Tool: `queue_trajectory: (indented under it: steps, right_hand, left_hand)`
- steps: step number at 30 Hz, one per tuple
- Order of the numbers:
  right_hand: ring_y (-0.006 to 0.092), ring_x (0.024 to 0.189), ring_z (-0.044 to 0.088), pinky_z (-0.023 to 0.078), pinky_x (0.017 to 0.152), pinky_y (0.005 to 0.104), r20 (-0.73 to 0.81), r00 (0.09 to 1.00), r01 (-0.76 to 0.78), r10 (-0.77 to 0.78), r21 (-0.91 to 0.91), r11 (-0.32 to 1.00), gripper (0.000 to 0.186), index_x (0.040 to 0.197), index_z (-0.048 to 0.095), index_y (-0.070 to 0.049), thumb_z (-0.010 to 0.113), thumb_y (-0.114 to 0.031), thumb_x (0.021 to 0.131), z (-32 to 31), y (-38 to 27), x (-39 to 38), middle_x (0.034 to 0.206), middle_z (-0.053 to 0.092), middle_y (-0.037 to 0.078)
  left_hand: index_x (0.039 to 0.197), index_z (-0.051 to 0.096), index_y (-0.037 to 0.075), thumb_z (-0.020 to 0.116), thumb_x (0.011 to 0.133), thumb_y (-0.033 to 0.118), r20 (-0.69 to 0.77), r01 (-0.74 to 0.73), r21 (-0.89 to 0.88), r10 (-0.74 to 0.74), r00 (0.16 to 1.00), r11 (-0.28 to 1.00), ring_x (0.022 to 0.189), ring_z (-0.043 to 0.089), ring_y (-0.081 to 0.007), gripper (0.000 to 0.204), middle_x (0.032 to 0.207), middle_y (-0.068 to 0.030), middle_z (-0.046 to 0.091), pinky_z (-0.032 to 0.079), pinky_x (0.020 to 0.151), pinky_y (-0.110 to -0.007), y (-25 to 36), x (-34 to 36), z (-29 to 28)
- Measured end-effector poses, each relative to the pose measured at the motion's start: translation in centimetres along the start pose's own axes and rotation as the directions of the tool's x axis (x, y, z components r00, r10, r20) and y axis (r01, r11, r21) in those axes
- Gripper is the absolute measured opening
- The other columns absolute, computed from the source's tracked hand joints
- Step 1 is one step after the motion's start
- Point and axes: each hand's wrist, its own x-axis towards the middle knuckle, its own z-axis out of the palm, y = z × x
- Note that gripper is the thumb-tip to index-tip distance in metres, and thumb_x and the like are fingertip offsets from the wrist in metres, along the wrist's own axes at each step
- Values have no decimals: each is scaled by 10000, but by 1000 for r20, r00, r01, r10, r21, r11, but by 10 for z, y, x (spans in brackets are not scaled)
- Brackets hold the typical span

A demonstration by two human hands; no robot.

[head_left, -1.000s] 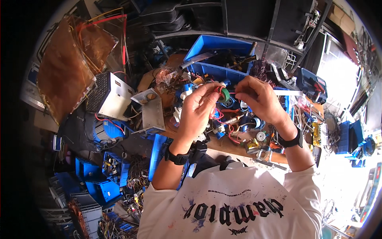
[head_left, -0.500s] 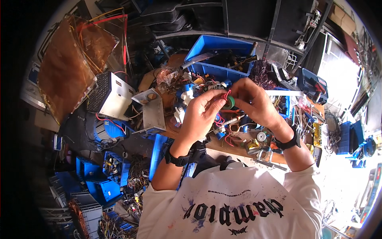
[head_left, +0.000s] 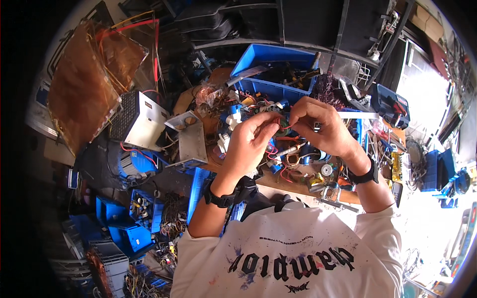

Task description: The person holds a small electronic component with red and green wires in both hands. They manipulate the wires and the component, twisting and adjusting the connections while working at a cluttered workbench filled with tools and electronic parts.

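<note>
Above the cluttered bench, my left hand [head_left: 256,140] is closed, thumb and fingers pinching a small green ring [head_left: 284,130] with red wire [head_left: 288,127] on it. The ring looks like a toroid core, though my fingertips partly cover it. My right hand [head_left: 320,126] faces it from the right, its thumb and forefinger closed on a stretch of the red wire beside the ring. Below the hands lie a pale cylindrical part [head_left: 292,150], a round white part [head_left: 326,170] and loose red and blue wires.
A blue bin [head_left: 273,89] of parts stands behind my hands. White pipe fittings [head_left: 232,119] and a grey metal bracket [head_left: 193,141] lie to the left. Farther left is a white perforated box [head_left: 144,119]. An open blue toolbox [head_left: 390,107] sits at the right; blue crates [head_left: 129,233] stand lower left.
The right hand has shifted slightly right and drawn a strand of red wire away from the ring. The green ring has turned and shows less of its face. My left hand stays nearly still.
</note>
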Motion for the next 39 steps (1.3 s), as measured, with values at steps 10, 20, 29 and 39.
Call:
queue_trajectory:
  steps: [10,20,29,39]
  right_hand:
    - [173,990,556,454,795,274,-141,978,157,-157,-9,988,146,914,623,-50,719,-45,804,1,14,0,1105,519,80]
    - [277,786,603,485,720,324,-499,845,43,-192,-296,954,174,912,545,-10,629,61,777,27,9,0,894,596,113]
    - [134,818,585,488,751,266,-571,784,203,244,607,768,161,1051,520,-27,533,51,912,36,12,13,904,590,51]
    - [104,829,560,433,799,254,140,953,-303,270,526,795,169,1034,581,-35,604,-88,875,-19,22,0,821,587,9]
  left_hand:
    - [1163,614,-20,587,964,123,-23,-45,81,47,999,996,667,500,-13,247,898,4,645,397,560,-180,8,-1,7]
    - [1160,601,-50,587,958,91,10,-85,146,85,996,986,925,590,-75,247,1014,-43,660,468,829,-228,7,5,15]
    - [1151,609,-52,582,953,76,-27,-161,221,171,985,962,901,591,-66,237,990,-33,663,468,806,-222,9,15,17]
    - [1143,621,-35,565,952,83,-82,-80,231,101,991,970,917,606,-91,231,1015,-70,685,470,819,-240,-7,14,0]
